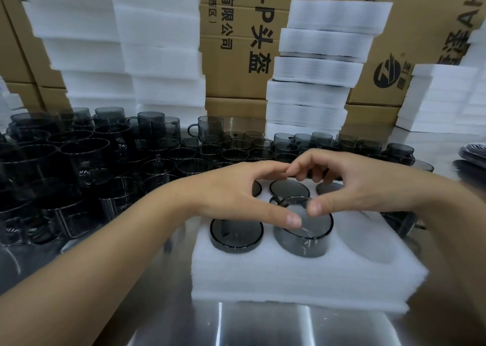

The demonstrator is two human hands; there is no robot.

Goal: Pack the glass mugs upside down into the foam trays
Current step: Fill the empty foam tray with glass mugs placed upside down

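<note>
tray: one foam tray (289,274) on the bench (263,324), dead ahead, two rows of three pockets
mugs in tray: five, all mouth down, base up, axis roughly vertical
front row: front-left mug (236,234) seated low; front-middle mug (302,240) standing higher out of its pocket, handle toward back left; right pocket (373,240) open foam
back row: three back-row mugs (289,189), only the bases showing
left hand (236,196): thumb tip on front-middle mug base, fingers arched over toward back row
right hand (363,185): thumb tip on same base, fingers curled, meeting left fingertips
grip: cannot tell whether grasping or just pressing, either hand
loose mugs (86,161): dense crowd left and behind the tray, mouths up, some stacked; too many to count
backdrop: several foam stacks (315,69), printed cartons (236,56) behind
</note>
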